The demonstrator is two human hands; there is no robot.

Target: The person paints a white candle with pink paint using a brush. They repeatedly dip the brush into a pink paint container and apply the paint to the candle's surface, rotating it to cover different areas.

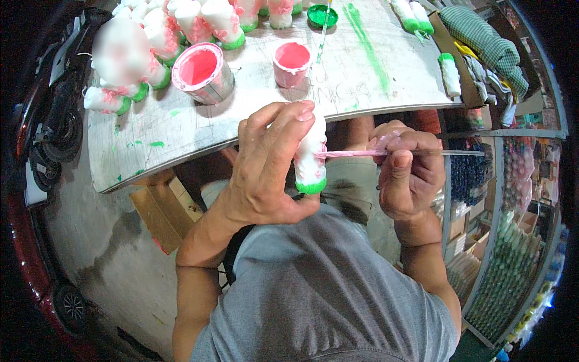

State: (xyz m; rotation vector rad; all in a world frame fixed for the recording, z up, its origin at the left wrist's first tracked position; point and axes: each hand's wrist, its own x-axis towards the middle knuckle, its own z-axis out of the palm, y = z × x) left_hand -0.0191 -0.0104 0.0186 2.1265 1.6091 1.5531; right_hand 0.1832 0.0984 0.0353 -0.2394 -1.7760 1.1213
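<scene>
My left hand (271, 167) holds a white candle (311, 158) upright between its fingertips and thumb, just off the table's near edge. The candle has raised relief, a green base and pink touches on its side. In my right hand (402, 167) is a thin paintbrush (353, 154) coated in pink, lying level, its tip against the candle's right side. Beyond my left hand, a small cup of pink paint (292, 63) and a larger can of pink paint (202, 72) stand on the table. Another brush (323, 40) leans on a green paint lid (322, 16).
The white table (135, 145) bears green smears. Many pink, white and green candles (158, 40) crowd its far left. A single candle (449, 74) lies near a cardboard box (457, 59) with cloths at right. Shelves (497, 181) stand right; an open carton (163, 208) lies below.
</scene>
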